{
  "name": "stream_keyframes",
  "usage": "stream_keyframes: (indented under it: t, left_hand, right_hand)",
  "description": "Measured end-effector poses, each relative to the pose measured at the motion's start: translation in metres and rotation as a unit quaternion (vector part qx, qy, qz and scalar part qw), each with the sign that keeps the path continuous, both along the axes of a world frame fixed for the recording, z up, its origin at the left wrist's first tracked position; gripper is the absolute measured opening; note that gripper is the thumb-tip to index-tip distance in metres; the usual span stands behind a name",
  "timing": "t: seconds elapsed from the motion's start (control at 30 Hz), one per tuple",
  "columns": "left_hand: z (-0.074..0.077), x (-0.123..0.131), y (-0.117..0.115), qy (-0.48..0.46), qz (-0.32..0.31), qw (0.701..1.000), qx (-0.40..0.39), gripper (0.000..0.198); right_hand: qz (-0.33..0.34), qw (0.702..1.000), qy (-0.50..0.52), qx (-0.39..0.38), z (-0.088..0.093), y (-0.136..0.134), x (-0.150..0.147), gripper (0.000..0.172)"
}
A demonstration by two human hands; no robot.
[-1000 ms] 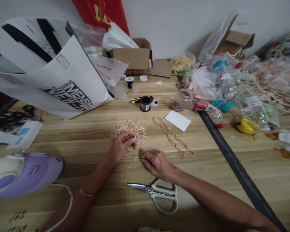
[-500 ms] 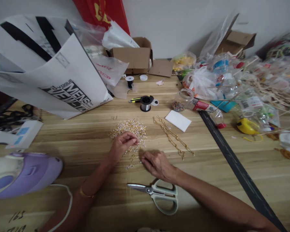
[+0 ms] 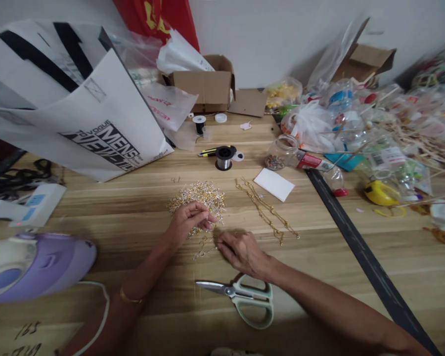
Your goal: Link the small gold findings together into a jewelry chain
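Note:
My left hand [image 3: 191, 220] hovers at the near edge of a pile of tiny gold and silver pieces [image 3: 203, 190]. Its thumb and forefinger are pinched together; whatever lies between them is too small to make out. My right hand [image 3: 243, 251] rests on the wooden table, its fingertips closed on the end of a thin silver-and-gold chain [image 3: 203, 253]. That chain trails left with small gold rings [image 3: 203, 242] on it. Two finished-looking gold chains [image 3: 269, 210] lie to the right. Below my right hand are open-bladed or slightly parted scissors [image 3: 250, 299] with pale green handles.
Behind the pile stand a wire spool [image 3: 223, 159] and a yellow-black cutter knife [image 3: 207, 152]. A white card [image 3: 274, 184] and a jar of beads [image 3: 282, 151] are right of them. A white bag [image 3: 107, 118] and a purple appliance [image 3: 48, 267] occupy the left; plastic bottles crowd the right.
The fingers of my left hand have shifted slightly right and spread a little below the pinch. My right hand stays nearly still on the chain.

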State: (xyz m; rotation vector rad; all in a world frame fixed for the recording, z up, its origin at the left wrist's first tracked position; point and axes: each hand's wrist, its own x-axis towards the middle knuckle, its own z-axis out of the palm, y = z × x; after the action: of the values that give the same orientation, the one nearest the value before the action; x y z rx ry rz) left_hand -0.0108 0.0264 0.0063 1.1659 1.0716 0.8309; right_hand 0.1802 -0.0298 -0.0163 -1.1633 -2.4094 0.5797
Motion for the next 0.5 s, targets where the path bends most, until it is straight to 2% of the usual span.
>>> stream_keyframes:
  t: [0.23,0.5]
  left_hand:
    - [0.004,-0.003,0.001,0.057,-0.028,0.998,-0.03,0.023]
    - [0.011,-0.004,0.002,0.133,-0.09,0.987,0.018,0.017]
  right_hand:
    - [0.008,1.0,-0.001,-0.004,0.0,-0.001,0.001,0.009]
    - [0.011,1.0,0.007,-0.01,0.0,0.0,0.002,0.008]
